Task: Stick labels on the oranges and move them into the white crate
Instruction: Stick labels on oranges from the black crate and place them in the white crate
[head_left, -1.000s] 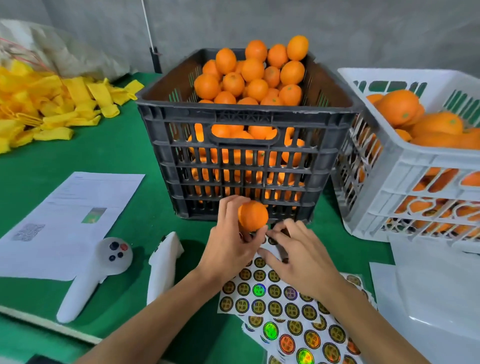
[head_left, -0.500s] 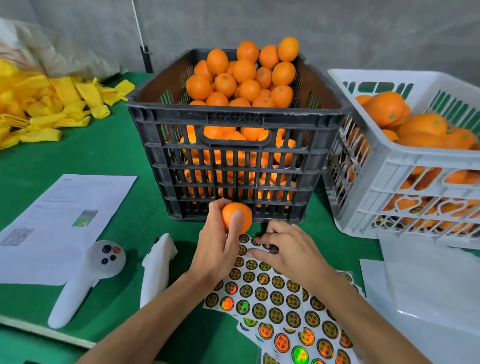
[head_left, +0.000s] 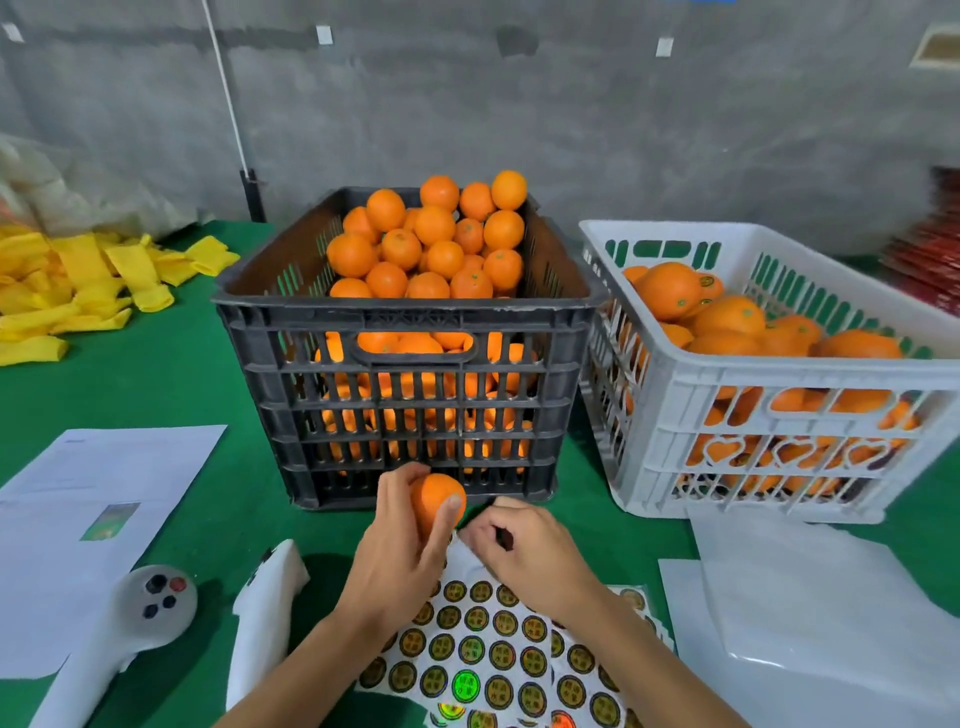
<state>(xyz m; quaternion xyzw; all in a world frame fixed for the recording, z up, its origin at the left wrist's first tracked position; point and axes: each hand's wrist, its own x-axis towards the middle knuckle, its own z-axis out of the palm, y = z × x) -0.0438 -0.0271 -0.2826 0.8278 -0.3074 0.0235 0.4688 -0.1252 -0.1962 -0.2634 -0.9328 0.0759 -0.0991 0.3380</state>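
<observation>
Two white controllers (head_left: 119, 629) beside a printed paper (head_left: 98, 499), yellow foam sleeves (head_left: 78, 280) far left, on green cloth (head_left: 171, 384).

Round stickers on the label sheet (head_left: 483, 649) carry small Chinese characters, too blurred to read; print on the paper (head_left: 98, 499) is illegible.

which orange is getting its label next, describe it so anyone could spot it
Start at the black crate in the middle of the green table. Just in front of its bottom edge, the left hand holds one orange above the sticker sheet. It is the only orange outside both crates.
</observation>
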